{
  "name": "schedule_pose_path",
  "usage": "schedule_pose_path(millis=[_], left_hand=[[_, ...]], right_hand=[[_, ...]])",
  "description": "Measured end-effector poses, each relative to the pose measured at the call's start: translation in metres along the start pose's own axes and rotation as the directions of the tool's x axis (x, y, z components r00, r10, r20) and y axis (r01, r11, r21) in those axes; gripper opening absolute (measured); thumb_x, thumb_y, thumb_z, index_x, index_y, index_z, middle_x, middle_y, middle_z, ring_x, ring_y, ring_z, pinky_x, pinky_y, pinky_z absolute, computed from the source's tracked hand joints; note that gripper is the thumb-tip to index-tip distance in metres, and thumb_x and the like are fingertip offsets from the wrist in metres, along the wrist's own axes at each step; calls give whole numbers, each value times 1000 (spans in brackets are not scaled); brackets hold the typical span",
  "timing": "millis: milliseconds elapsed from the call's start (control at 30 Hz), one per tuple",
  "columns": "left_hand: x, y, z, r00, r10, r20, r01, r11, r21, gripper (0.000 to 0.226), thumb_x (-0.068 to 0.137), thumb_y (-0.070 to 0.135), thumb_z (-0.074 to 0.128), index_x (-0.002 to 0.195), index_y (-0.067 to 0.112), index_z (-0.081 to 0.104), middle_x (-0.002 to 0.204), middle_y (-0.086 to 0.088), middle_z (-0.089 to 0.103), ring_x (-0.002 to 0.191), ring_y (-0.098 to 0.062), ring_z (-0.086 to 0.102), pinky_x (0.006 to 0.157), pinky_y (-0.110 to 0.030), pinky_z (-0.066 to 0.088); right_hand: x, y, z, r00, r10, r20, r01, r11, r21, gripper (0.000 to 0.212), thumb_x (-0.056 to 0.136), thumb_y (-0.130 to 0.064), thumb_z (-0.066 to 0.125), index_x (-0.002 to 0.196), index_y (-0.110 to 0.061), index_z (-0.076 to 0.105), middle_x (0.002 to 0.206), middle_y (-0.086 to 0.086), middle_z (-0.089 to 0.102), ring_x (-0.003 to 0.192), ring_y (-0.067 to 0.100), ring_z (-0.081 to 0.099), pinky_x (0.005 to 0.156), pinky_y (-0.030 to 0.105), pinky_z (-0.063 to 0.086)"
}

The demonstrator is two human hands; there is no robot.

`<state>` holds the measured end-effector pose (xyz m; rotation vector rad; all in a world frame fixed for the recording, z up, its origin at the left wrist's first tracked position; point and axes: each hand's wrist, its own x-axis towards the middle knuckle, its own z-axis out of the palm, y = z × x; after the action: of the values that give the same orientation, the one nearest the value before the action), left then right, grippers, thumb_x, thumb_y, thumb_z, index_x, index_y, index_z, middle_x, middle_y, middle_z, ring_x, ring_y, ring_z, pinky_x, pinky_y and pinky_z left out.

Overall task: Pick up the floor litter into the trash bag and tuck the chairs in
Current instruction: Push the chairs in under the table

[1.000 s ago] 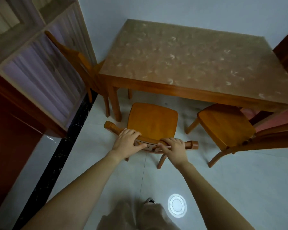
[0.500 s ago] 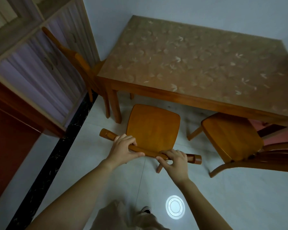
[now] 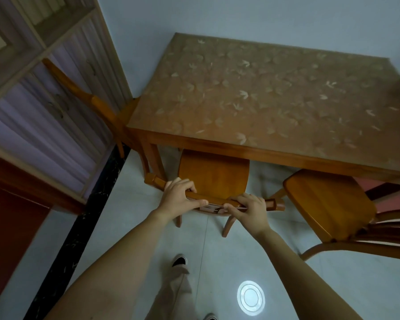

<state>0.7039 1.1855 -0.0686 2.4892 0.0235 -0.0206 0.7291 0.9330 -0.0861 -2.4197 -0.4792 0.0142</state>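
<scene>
both hands (image 3: 180,197) (image 3: 249,210) fingers wrapped on near chair (image 3: 214,174) top rail | push straight, even, under table (image 3: 263,144) | mind left table leg (image 3: 154,158)

Chair (image 3: 214,174) and table frame (image 3: 259,150) of glossy varnished orange wood; tabletop (image 3: 275,93) under smooth leaf-patterned covering; floor (image 3: 356,285) of polished, reflective pale tile.

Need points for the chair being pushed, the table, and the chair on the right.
chair being pushed (image 3: 214,175), head view, middle of its wooden seat
table (image 3: 263,98), head view, bare patterned top
chair on the right (image 3: 328,204), head view, centre of its seat
</scene>
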Motion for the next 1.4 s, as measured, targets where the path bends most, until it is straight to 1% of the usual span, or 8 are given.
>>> schedule_pose_path(millis=[233, 567, 767, 933, 1100, 1167, 1300, 1400], left_hand=[[69, -16, -10, 1000, 21, -10, -21, 1000, 5, 50, 63, 79, 57, 72, 31, 50, 78, 19, 52, 84, -8, 44, 79, -32, 32], [156, -25, -22, 1000, -2, 25, 1, 1000, 25, 49, 64, 79, 60, 73, 32, 50, 79, 21, 51, 87, -10, 45, 78, -30, 29], [191, -29, -25, 999, -18, 32, 18, 1000, 5, 45, 66, 74, 65, 72, 33, 50, 85, 20, 53, 91, -9, 45, 85, -32, 33], [211, -29, -27, 999, -21, 46, 21, 1000, -1, 44, 66, 71, 67, 71, 31, 50, 81, 21, 51, 89, -9, 45, 85, -32, 32], [221, -28, -27, 998, -31, 55, 30, 999, 11, 45, 67, 73, 66, 72, 31, 51, 80, 22, 49, 87, -8, 44, 82, -30, 28], [222, -28, -26, 998, -25, 53, 24, 1000, 10, 45, 67, 73, 66, 72, 30, 51, 80, 22, 49, 87, -7, 43, 81, -30, 28], [221, -25, -26, 999, -20, 34, 20, 1000, 5, 43, 69, 70, 67, 70, 30, 49, 79, 22, 47, 85, -7, 42, 81, -30, 26], [220, -22, -25, 1000, -16, 24, 16, 1000, -3, 44, 69, 69, 67, 70, 29, 50, 78, 21, 49, 84, -7, 42, 80, -30, 25]], right_hand=[[69, 9, 1, 999, 33, 38, -33, 999, -5, 58, 79, -81, 38, 95, -36, 72, 84, -12, 65, 84, 7, 52, 83, 26, 27], [154, 20, -5, 993, 98, 73, -102, 993, 56, 31, 84, -64, 58, 88, -36, 72, 78, -14, 61, 80, 4, 49, 79, 30, 30], [189, 29, -7, 995, 88, 55, -91, 995, 40, 45, 81, -69, 54, 94, -30, 74, 79, -23, 55, 82, 10, 50, 80, 34, 35], [206, 34, -8, 996, 75, 43, -77, 996, 43, 30, 85, -53, 66, 98, -27, 75, 92, -24, 60, 90, 8, 53, 88, 36, 36], [215, 36, -9, 996, 74, 52, -76, 997, 32, 31, 86, -52, 66, 102, -27, 75, 102, -11, 70, 99, 11, 55, 86, 24, 27], [216, 37, -9, 996, 69, 52, -70, 997, 33, 33, 85, -55, 65, 100, -28, 75, 102, -11, 70, 99, 12, 56, 85, 22, 24], [218, 40, -8, 993, 100, 61, -102, 995, 23, 54, 79, -73, 52, 100, -29, 75, 99, -14, 67, 98, 12, 56, 89, 33, 30], [217, 43, -9, 992, 105, 74, -106, 994, 18, 57, 79, -76, 49, 102, -30, 75, 96, -17, 64, 96, 11, 55, 93, 39, 35]])
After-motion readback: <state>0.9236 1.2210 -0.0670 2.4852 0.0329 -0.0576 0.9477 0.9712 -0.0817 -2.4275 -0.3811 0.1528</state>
